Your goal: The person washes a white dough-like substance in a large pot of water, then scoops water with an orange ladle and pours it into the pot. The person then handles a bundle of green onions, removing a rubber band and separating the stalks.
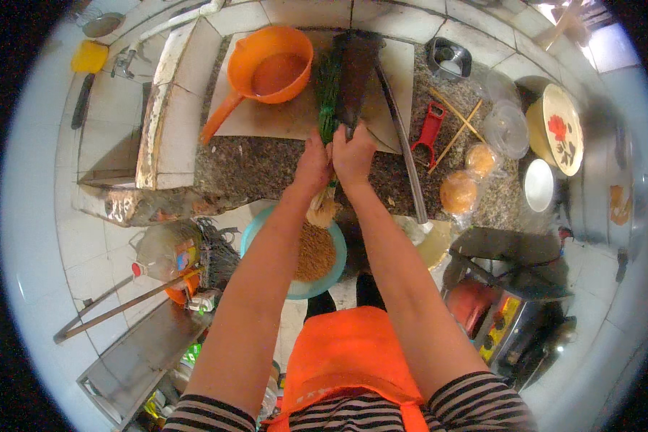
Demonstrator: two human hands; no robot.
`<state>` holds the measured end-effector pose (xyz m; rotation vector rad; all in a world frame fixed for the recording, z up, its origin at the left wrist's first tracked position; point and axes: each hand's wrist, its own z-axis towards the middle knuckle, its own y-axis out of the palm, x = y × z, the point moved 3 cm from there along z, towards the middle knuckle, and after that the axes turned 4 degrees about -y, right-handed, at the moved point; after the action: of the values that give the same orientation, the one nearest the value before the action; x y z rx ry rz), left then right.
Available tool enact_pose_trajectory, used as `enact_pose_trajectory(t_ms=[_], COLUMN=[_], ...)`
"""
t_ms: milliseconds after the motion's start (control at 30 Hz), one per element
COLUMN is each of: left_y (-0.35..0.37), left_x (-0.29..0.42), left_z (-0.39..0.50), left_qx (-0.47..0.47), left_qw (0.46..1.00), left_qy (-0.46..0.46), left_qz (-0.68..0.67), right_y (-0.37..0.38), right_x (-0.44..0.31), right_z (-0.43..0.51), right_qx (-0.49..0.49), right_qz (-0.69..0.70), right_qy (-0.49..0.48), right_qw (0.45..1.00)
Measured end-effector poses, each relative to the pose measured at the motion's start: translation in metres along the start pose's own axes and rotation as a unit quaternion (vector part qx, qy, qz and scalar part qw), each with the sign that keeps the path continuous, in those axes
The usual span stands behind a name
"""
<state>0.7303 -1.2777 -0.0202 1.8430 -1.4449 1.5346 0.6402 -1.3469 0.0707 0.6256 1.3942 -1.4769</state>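
Note:
A tied bunch of long green stalks with pale roots [328,102], perhaps scallions or chives, lies lengthwise over the counter edge, its root end towards me. My left hand [314,162] is closed around the bunch at the edge. Right beside it is my right hand [353,154], its fingers curled near the stalks and the dark object behind; what they grip is hidden. That dark, flat object [356,70] lies against the bunch on a pale board [405,81]. Beneath the roots stands a light-blue basin [341,264] of brown grains or crumbs.
An orange dipper [281,65] with liquid stands on the board's left. Rightward lie a long metal bar [402,129], a red peeler [431,129], chopsticks [456,116], wrapped round orange items [459,191], a white bowl [539,185] and a floral enamel basin [561,129]. A sink [113,135] is at left.

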Motion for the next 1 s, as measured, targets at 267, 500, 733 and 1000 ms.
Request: enact_pose_trajectory(t_ms=[267,500,733,1000], left_y=[-0.011,-0.006,-0.025,-0.024], left_x=[0.051,0.016,0.033,0.045], left_z=[-0.031,-0.002,0.002,0.017], left_qx=[-0.003,0.006,0.005,0.062], left_qw=[0.99,0.987,0.999,0.988], left_qy=[0.116,0.111,0.043,-0.003], left_qz=[0.08,0.114,0.03,0.14], right_y=[0.011,0.003,-0.11,-0.195], right_x=[0.002,0.002,-0.037,-0.064], right_z=[0.013,0.003,-0.047,-0.098], right_qx=[-0.061,-0.002,-0.086,-0.332], right_qz=[-0.052,-0.014,0.155,0.065], right_qy=[0.016,-0.03,0.102,0.347], right_qw=[0.997,0.999,0.979,0.875])
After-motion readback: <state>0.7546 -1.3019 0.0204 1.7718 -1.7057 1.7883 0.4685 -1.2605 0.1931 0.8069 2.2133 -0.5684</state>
